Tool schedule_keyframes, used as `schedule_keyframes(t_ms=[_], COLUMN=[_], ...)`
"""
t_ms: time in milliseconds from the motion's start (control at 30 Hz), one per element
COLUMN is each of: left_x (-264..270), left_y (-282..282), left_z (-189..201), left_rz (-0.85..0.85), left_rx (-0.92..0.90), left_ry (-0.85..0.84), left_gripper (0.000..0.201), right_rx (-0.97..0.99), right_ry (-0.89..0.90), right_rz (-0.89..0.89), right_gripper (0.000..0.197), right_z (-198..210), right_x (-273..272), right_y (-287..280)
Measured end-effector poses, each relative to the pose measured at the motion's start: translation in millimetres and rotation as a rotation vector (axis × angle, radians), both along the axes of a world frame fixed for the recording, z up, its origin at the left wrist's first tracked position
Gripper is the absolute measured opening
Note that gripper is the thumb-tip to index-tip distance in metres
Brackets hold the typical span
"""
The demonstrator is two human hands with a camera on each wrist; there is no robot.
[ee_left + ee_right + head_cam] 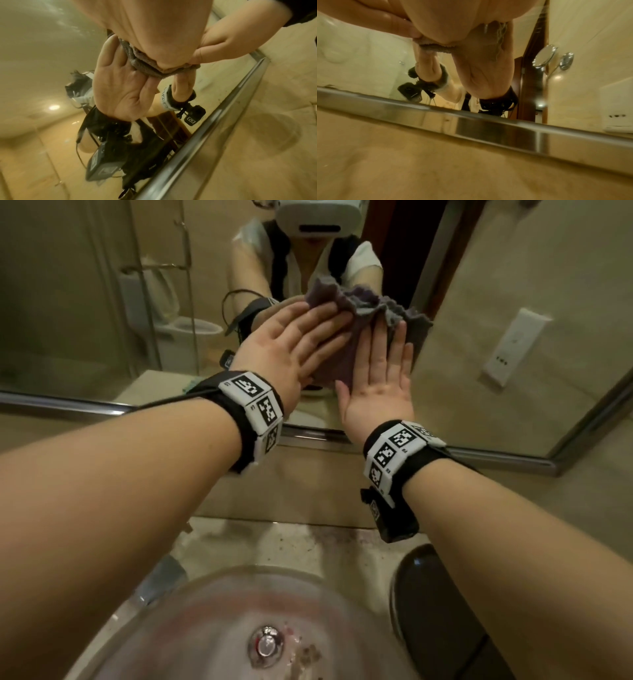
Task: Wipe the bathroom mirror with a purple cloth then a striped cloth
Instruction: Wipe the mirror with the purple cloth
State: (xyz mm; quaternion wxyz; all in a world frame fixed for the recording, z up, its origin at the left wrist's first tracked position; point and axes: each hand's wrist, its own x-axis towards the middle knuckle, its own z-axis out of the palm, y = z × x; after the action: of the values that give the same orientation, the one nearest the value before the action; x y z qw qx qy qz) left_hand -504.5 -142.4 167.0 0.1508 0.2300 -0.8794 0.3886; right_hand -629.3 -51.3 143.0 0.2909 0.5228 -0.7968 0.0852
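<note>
The purple cloth (346, 313) is pressed flat against the mirror (85, 302) by both hands, left hand (291, 347) and right hand (380, 378), side by side, fingers straight.

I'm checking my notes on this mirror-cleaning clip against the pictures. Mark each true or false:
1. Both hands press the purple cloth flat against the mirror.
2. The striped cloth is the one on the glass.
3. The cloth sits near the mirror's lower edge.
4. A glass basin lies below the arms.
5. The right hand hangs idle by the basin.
1. True. The left hand and right hand lie with straight fingers on the purple cloth, against the mirror.
2. False. Only the purple cloth shows; no striped cloth is in view.
3. True. It is just above the metal frame.
4. True. The basin has a metal drain.
5. False. It presses the cloth.
</note>
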Motion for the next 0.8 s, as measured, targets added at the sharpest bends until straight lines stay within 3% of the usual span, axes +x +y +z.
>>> schedule_keyframes(t_ms=[200, 467, 800], left_x=[29.1, 21.9, -42.1], left_y=[-18.6, -6.1, 26.5], left_z=[-10.8, -16.4, -14.6], left_rz=[0.052, 0.074, -0.045], left_rx=[-0.037, -0.015, 0.073], left_ry=[-0.034, 0.021, 0.037], left_gripper=[0.067, 0.070, 0.073], right_rx=[0.016, 0.030, 0.022], right_ry=[-0.021, 0.046, 0.094], right_rz=[-0.029, -0.003, -0.059], right_gripper=[0.074, 0.072, 0.073], right_z=[-10.2, -6.7, 0.1], right_x=[33.0, 25.0, -46.7], right_y=[-20.4, -10.1, 36.7])
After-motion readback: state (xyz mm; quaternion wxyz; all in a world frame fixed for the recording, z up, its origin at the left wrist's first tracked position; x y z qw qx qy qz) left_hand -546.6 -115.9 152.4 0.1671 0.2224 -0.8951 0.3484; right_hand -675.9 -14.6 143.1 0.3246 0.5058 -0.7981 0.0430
